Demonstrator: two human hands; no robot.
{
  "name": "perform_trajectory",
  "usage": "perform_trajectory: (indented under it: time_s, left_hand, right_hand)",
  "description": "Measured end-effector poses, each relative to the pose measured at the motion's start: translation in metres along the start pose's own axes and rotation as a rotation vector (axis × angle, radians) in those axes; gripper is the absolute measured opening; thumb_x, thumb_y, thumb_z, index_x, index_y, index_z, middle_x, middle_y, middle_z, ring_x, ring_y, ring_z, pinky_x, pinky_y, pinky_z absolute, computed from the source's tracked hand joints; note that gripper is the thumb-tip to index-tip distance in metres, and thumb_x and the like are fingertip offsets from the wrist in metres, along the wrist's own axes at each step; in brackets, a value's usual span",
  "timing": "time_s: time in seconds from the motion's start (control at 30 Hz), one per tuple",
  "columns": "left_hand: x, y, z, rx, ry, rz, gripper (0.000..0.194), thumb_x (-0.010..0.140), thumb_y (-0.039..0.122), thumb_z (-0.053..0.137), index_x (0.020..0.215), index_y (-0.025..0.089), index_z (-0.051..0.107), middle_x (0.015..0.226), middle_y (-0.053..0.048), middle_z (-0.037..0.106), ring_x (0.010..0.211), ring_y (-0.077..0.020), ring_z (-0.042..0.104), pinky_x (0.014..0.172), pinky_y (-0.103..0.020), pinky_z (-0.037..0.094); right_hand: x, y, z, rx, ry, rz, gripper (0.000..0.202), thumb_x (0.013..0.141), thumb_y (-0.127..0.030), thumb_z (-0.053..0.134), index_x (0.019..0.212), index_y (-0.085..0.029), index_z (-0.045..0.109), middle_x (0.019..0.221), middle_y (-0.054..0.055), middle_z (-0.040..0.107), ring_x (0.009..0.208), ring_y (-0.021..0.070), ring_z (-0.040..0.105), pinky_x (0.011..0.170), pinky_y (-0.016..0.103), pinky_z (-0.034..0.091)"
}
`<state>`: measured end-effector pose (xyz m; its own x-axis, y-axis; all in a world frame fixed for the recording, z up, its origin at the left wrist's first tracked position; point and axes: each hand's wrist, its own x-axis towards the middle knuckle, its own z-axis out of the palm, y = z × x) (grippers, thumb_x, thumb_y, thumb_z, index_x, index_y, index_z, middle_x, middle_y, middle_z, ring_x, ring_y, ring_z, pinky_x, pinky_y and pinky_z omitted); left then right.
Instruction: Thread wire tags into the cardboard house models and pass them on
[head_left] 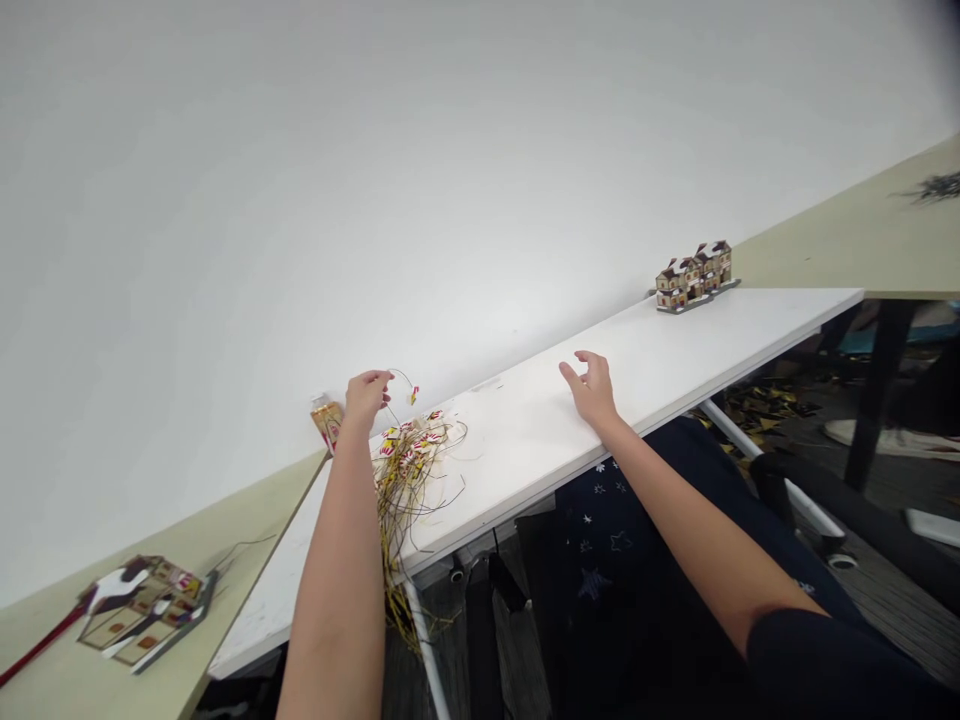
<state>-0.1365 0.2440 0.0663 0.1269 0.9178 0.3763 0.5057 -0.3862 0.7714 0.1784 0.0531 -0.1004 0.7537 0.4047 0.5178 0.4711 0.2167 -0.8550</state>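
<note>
My left hand [366,397] pinches a thin wire [401,374] that curves to the right, with a small red, white and yellow piece [414,395] at its end. Just below that hand lies a tangled bundle of thin wires [405,490] with several similar coloured ends, hanging over the near edge of the white table [510,450]. My right hand [592,388] is held over the middle of the table, thumb and fingers apart and curved, with nothing in it.
A model house row [694,277] stands at the table's right end by the white wall [480,200]. Another model house [146,612] sits on the beige surface at left. Behind my left wrist is a gold-coloured pack [326,415]. Gold scraps [757,415] litter the floor.
</note>
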Motion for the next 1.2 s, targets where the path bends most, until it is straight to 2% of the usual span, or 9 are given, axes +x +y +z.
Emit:
perform_trajectory:
  time_s: [0.1,0.2,0.33,0.5,0.63,0.77,0.87,1.0,1.2]
  left_hand:
    - [-0.001,0.018,-0.002,0.017,0.159,0.136,0.032,0.073,0.043,0.057,0.089,0.018,0.070,0.066,0.000,0.057,0.054,-0.0124,0.048,0.057,-0.027,0.043]
    - [-0.005,0.034,0.002,0.060,0.259,0.315,0.034,0.079,0.045,0.055,0.091,0.018,0.072,0.072,-0.002,0.062,0.067,-0.0160,0.054,0.065,-0.027,0.045]
    - [-0.018,0.054,0.017,0.110,0.179,0.558,0.029,0.085,0.042,0.055,0.088,0.019,0.072,0.081,-0.003,0.068,0.078,-0.0187,0.059,0.078,-0.029,0.046]
    - [-0.041,0.077,0.051,0.296,-0.018,0.771,0.024,0.090,0.035,0.054,0.089,0.021,0.073,0.089,-0.008,0.069,0.088,-0.0231,0.061,0.088,-0.033,0.044]
    - [-0.068,0.095,0.083,0.522,-0.171,0.801,0.024,0.094,0.035,0.052,0.092,0.024,0.073,0.091,-0.009,0.065,0.089,-0.0233,0.061,0.081,-0.031,0.044]
    - [-0.096,0.112,0.107,0.727,-0.250,0.852,0.029,0.099,0.038,0.044,0.102,0.025,0.070,0.099,-0.007,0.064,0.089,-0.0198,0.062,0.074,-0.028,0.042]
    - [-0.109,0.121,0.121,0.802,-0.292,0.912,0.032,0.101,0.039,0.040,0.109,0.025,0.068,0.103,-0.006,0.064,0.091,-0.0181,0.062,0.071,-0.027,0.041]
    - [-0.114,0.123,0.131,0.809,-0.318,0.949,0.035,0.102,0.041,0.037,0.110,0.025,0.067,0.102,-0.005,0.064,0.090,-0.0172,0.062,0.069,-0.027,0.041]
    - [-0.109,0.108,0.140,0.806,-0.343,0.906,0.035,0.102,0.040,0.038,0.107,0.024,0.068,0.101,-0.006,0.065,0.091,-0.0179,0.062,0.070,-0.027,0.041]
  right_hand:
    - [0.000,0.000,0.000,0.026,0.007,-0.008,0.061,0.085,-0.067,0.051,0.122,-0.019,0.056,0.127,0.015,0.054,0.077,0.0191,0.056,0.087,0.044,0.046]
    - [0.000,-0.002,-0.001,0.092,-0.015,-0.034,0.058,0.084,-0.066,0.052,0.116,-0.018,0.059,0.120,0.013,0.058,0.078,0.0196,0.056,0.083,0.041,0.049]
    - [0.000,-0.005,-0.001,0.142,-0.112,-0.077,0.052,0.083,-0.066,0.053,0.105,-0.020,0.064,0.113,0.011,0.064,0.079,0.0203,0.058,0.078,0.039,0.050]
    - [0.001,-0.006,0.000,0.149,-0.198,-0.101,0.042,0.084,-0.060,0.056,0.095,-0.022,0.068,0.106,0.007,0.069,0.082,0.0207,0.060,0.074,0.037,0.050]
    - [-0.003,-0.014,0.000,0.158,-0.244,-0.084,0.040,0.083,-0.057,0.060,0.100,-0.022,0.069,0.108,0.007,0.070,0.090,0.0223,0.061,0.073,0.035,0.050]
    - [-0.011,-0.031,0.003,0.060,-0.335,-0.145,0.043,0.082,-0.054,0.064,0.113,-0.023,0.068,0.113,0.006,0.070,0.098,0.0233,0.063,0.077,0.034,0.051]
    - [-0.017,-0.042,0.004,-0.080,-0.304,-0.192,0.036,0.085,-0.048,0.064,0.110,-0.024,0.069,0.111,0.005,0.071,0.100,0.0238,0.064,0.085,0.036,0.049]
    - [-0.016,-0.047,-0.003,-0.256,-0.249,-0.160,0.023,0.090,-0.040,0.059,0.101,-0.023,0.072,0.110,0.004,0.072,0.101,0.0237,0.064,0.090,0.037,0.045]
    - [0.006,-0.032,-0.031,-0.526,-0.358,-0.124,0.025,0.093,-0.032,0.052,0.109,-0.025,0.071,0.115,0.006,0.071,0.107,0.0257,0.062,0.093,0.042,0.037]
